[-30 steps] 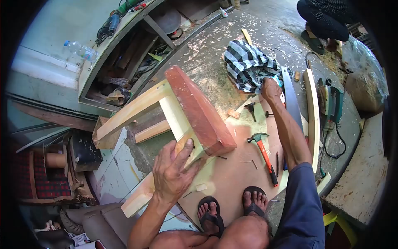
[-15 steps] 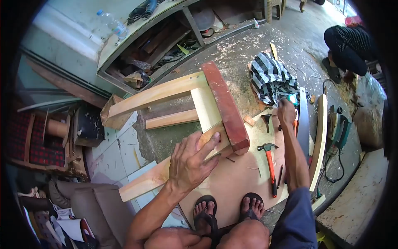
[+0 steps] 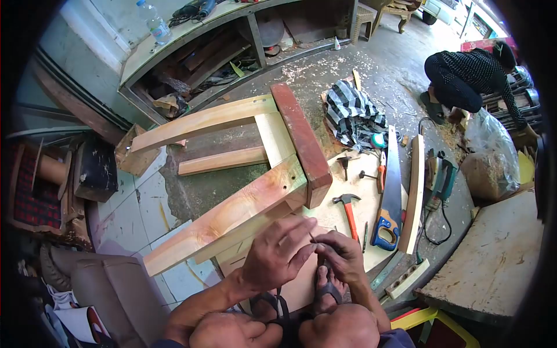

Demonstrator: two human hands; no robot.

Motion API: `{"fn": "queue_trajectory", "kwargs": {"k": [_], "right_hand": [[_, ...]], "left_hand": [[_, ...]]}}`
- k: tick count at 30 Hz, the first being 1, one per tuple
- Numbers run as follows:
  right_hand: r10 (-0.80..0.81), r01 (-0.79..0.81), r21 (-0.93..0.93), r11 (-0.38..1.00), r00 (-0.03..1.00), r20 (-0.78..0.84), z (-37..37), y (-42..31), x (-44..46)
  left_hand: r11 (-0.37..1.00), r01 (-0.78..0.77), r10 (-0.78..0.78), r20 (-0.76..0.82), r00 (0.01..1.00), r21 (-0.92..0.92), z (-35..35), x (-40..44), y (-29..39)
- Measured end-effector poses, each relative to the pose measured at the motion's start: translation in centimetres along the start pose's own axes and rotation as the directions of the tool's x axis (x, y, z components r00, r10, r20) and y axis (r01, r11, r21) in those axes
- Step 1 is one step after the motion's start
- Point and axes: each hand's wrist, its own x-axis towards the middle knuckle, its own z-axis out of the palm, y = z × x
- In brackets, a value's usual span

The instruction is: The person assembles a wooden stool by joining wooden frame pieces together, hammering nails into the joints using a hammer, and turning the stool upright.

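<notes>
Before the wooden frame, my two hands meet at the fingertips. My right hand (image 3: 343,258) is closed in a pinch on a thin dark piece, which looks like a nail (image 3: 313,238). My left hand (image 3: 277,253) is beside it, its fingers bent and thumb apart from the forefinger, the thumb close to the right fingertips. The wooden frame (image 3: 223,216) has pale legs and a reddish-brown rail (image 3: 300,145); two dark holes show near the end of the closest leg. A claw hammer (image 3: 350,216) lies right of the frame.
A handsaw (image 3: 391,191), another hammer (image 3: 380,173), a curved wood strip (image 3: 413,194) and a green power tool (image 3: 442,181) lie on the right. Checked cloth (image 3: 355,113) lies beyond. A person (image 3: 470,78) bends at the far right. A brown cushioned seat (image 3: 119,296) stands left.
My left hand has left the frame's corner, and my right hand has come back from the tools. They now meet in front of me. The view has shifted, showing more of the bending person.
</notes>
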Motion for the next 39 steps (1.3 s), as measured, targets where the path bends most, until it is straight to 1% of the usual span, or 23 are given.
{"fn": "queue_trajectory", "kwargs": {"k": [1,2,3,5,7,9,13,14,16,17,18,19,21,23,25,27,29,30,31,33,35,37,39], "right_hand": [[0.071,-0.072,-0.069,0.995,0.997,-0.013,0.4,-1.1,0.3],[0.045,-0.044,-0.095,0.995,0.999,0.018,0.3,-0.8,0.3],[0.02,-0.013,-0.118,0.993,0.998,0.052,0.2,-0.8,0.4],[0.044,-0.037,-0.11,0.993,0.998,0.053,0.1,-1.7,0.4],[0.073,-0.068,-0.099,0.993,0.996,0.054,0.2,-2.1,0.3],[0.22,-0.211,0.191,0.959,0.975,-0.028,0.4,-2.0,-0.1],[0.272,-0.263,0.231,0.937,0.962,-0.011,0.2,-2.2,-0.7],[0.272,-0.262,0.228,0.938,0.962,-0.011,0.2,-2.2,-0.6],[0.178,-0.117,0.369,0.922,0.975,-0.135,0.0,-1.8,-0.5],[0.144,-0.101,0.224,0.969,0.972,-0.186,-0.8,0.1,-0.4],[0.128,-0.159,-0.104,0.982,0.957,-0.259,-1.5,2.1,-0.3],[0.088,-0.224,-0.418,0.88,0.943,-0.322,-2.4,4.3,-0.2],[-0.076,-0.261,-0.883,0.389,0.947,-0.313,-4.4,11.7,-1.7],[0.119,-0.498,-0.803,0.328,0.865,-0.487,-5.0,16.0,-3.2],[0.146,-0.528,-0.806,0.268,0.849,-0.508,-5.3,16.8,-3.8],[0.156,-0.549,-0.784,0.291,0.836,-0.527,-6.3,18.2,-4.0],[0.33,-0.526,-0.693,0.493,0.85,-0.41,-8.0,19.5,-4.0],[0.386,-0.635,-0.499,0.59,0.765,-0.516,-5.5,13.1,-2.7],[0.378,-0.63,-0.51,0.586,0.769,-0.515,-5.4,11.7,-2.8],[0.534,-0.719,-0.165,0.675,0.631,-0.563,-5.4,10.2,-2.6],[0.396,-0.567,-0.174,0.805,0.733,-0.554,-6.4,8.8,-2.9],[0.14,-0.234,-0.125,0.964,0.849,-0.51,-5.6,4.1,-2.4],[0.137,-0.201,-0.092,0.975,0.879,-0.457,-5.1,-2.4,-1.9]], "left_hand": [[0.973,-0.161,0.172,-0.053,0.984,0.162,0.0,0.2,0.0],[0.915,-0.293,0.292,0.047,0.955,0.276,-0.5,0.6,-0.2],[0.916,-0.289,0.291,0.038,0.956,0.276,-0.8,0.4,0.0],[0.907,-0.302,0.228,0.262,0.938,0.293,-1.3,-0.1,0.2],[0.914,-0.295,0.229,0.245,0.942,0.278,-1.3,-0.6,-0.3],[0.965,-0.212,0.16,0.292,0.943,0.155,-1.5,-0.7,-0.5],[0.976,-0.179,0.136,0.296,0.945,0.123,-1.0,-1.2,-0.7],[0.977,-0.133,0.094,0.225,0.97,0.166,-0.9,-1.0,-0.7],[0.976,-0.083,0.053,0.149,0.987,0.201,-1.2,-0.3,-0.7],[0.995,-0.004,-0.001,0.05,0.999,0.096,-2.0,0.6,-0.9],[0.998,0.065,-0.066,-0.042,0.997,-0.02,-2.5,1.3,-1.2],[0.923,0.231,-0.281,-0.129,0.951,-0.308,-2.2,1.8,-1.8],[0.893,0.228,-0.342,-0.258,0.904,-0.387,-2.5,4.0,-3.6],[0.852,0.246,-0.391,-0.249,0.886,-0.462,-1.6,5.1,-5.6],[0.799,0.268,-0.446,-0.232,0.865,-0.538,-1.2,5.6,-6.1],[0.836,0.284,-0.442,-0.267,0.856,-0.47,-0.8,5.7,-6.0],[0.853,0.28,-0.421,-0.265,0.867,-0.439,-0.7,5.6,-5.7],[0.873,0.278,-0.401,-0.266,0.877,-0.4,-0.7,5.5,-5.6],[0.872,0.272,-0.401,-0.276,0.874,-0.406,-0.6,5.6,-5.7],[0.906,0.275,-0.375,-0.309,0.874,-0.322,-0.1,5.6,-5.9],[0.909,0.258,-0.367,-0.337,0.867,-0.326,-0.1,5.9,-6.0],[0.911,0.256,-0.365,-0.346,0.864,-0.322,0.0,5.8,-6.0],[0.911,0.241,-0.356,-0.345,0.868,-0.334,0.0,5.8,-6.1]]}}
